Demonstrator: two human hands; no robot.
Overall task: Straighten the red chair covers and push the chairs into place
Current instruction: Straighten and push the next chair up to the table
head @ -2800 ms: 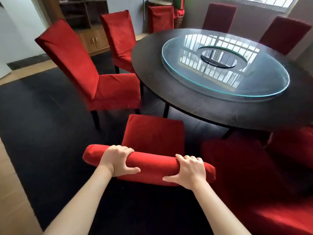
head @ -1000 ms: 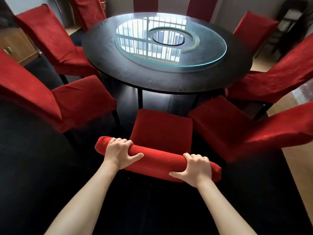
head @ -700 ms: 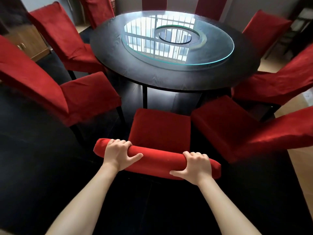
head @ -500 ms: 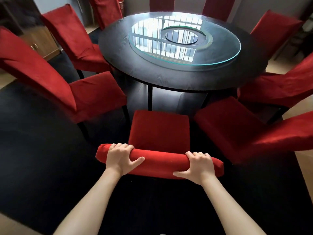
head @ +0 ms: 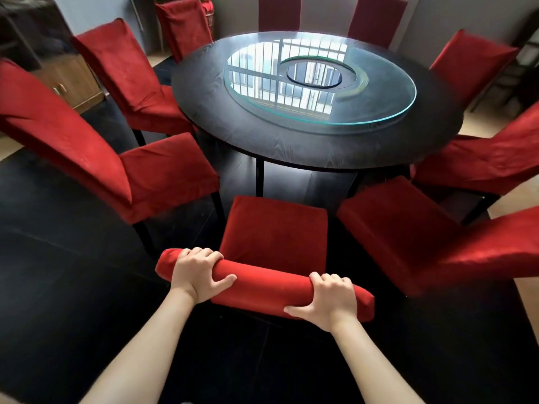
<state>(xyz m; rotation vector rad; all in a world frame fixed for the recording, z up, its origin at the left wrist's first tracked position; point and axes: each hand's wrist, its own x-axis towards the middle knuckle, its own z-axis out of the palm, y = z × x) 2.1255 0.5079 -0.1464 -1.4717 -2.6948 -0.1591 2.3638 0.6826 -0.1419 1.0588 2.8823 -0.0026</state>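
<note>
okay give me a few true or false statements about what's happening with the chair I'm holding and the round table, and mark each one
1. Both hands grip the top of the chair's backrest. True: the left hand and right hand are curled over the red-covered backrest.
2. The chair's seat is tucked fully under the table. False: the seat lies short of the round table edge.
3. A glass turntable lies on the table. True: the glass turntable sits on its dark top.
4. The turntable carries plates. False: nothing is on it but window reflections.
5. Red-covered chairs stand on both sides of the held chair. True: the left chair and right chair.
</note>
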